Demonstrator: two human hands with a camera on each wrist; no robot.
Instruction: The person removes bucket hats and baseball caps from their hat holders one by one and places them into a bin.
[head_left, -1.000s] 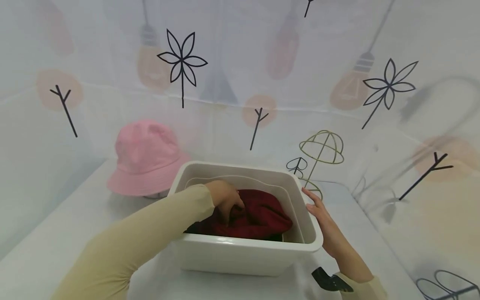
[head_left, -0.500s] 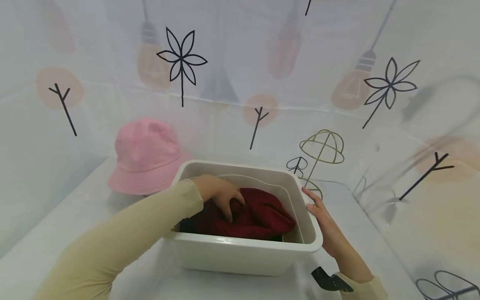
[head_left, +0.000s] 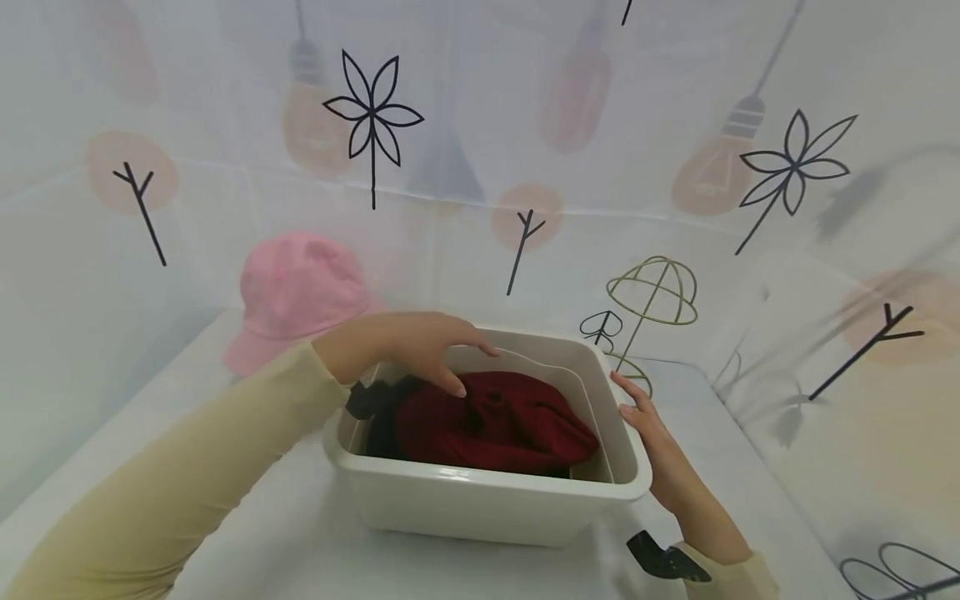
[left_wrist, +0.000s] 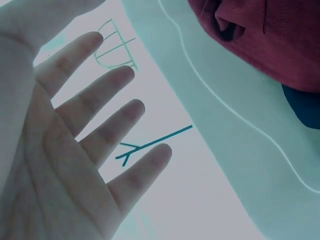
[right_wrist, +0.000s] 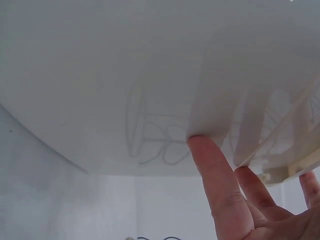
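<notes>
The dark red cloth [head_left: 498,421] lies bundled in the white plastic bin [head_left: 480,500] on the worktop [head_left: 300,550], with something black [head_left: 375,408] tucked at its left side. In the head view the left hand [head_left: 420,346] has come up out of the bin since half a second ago — then its fingers were dug into the cloth, now they are spread and relaxed above the bin's far-left rim, holding nothing, one fingertip just over the fabric. The cloth has been let go and sits more spread across the bin, so the placing of it looks finished, as far as one can judge. The right hand [head_left: 656,442] has not shifted: flat, fingers straight, against the bin's right wall outside. A pink bucket hat [head_left: 296,296] stands behind the bin to the left, a green wire hat stand [head_left: 648,296] behind it to the right.

The left wrist view shows the open palm [left_wrist: 75,145], fingers apart and empty, with the red cloth [left_wrist: 270,40] and the bin wall [left_wrist: 235,130] beyond it.

The right wrist view shows straight fingers [right_wrist: 215,180] pressed on the bin's pale wall [right_wrist: 125,75] — no curl, no grip.

No brand, label or readable writing shows anywhere; the backdrop carries only drawn bulbs, flowers and twigs.
</notes>
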